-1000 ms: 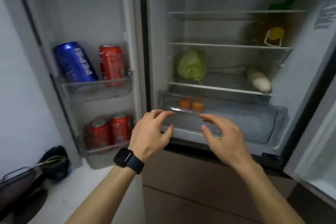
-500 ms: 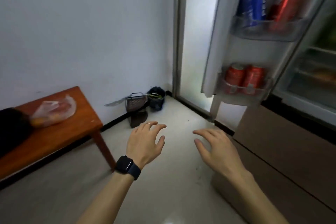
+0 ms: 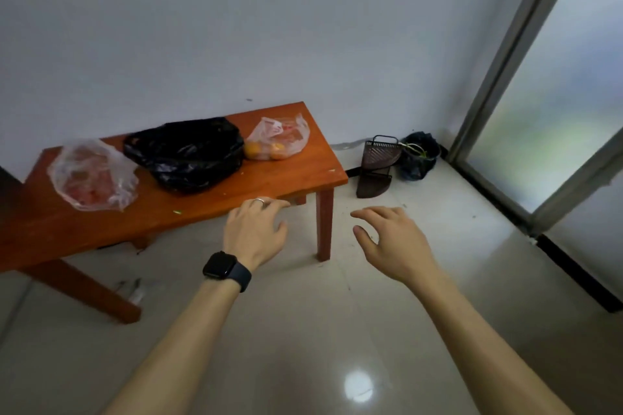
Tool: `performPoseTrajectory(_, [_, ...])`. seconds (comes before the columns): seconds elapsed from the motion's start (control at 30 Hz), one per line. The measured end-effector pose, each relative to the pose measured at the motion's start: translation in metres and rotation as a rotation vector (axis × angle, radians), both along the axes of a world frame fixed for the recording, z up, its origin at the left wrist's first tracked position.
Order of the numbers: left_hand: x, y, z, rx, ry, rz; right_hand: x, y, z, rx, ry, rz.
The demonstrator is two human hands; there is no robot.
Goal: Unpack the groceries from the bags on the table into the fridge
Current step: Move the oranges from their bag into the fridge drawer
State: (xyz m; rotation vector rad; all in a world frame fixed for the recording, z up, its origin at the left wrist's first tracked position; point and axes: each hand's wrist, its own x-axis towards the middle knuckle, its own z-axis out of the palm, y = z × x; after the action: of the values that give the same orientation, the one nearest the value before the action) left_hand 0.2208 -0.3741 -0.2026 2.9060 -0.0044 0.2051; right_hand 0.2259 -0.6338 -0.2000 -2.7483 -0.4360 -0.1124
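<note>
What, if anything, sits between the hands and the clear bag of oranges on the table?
Nothing visible. The left hand and right hand hover empty off the table's near edge; bare tabletop leads to the bag of oranges. The black bag lies beside it, left.

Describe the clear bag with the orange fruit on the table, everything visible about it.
The clear bag is thin, crinkled, see-through plastic with faint red print near its top. It lies slumped on the wooden table near the far right corner, its mouth loose and open. Two or three round orange fruits sit at its lower end. Its left side presses against the black bag. Neither hand touches it; the left hand is nearer.
</note>
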Motion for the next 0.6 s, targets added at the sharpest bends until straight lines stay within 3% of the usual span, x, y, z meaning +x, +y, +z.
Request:
performPoseTrajectory(0.27, [0.055,0.084,-0.006,-0.011,-0.042,0.09,0.067,0.091,0.001,-0.007,-0.021,0.086])
performPoseTrajectory(0.6, [0.206,0.13,-0.004,0.031,-0.081,0.066,0.222,0.142,-0.006,0.041,-0.01,0.085])
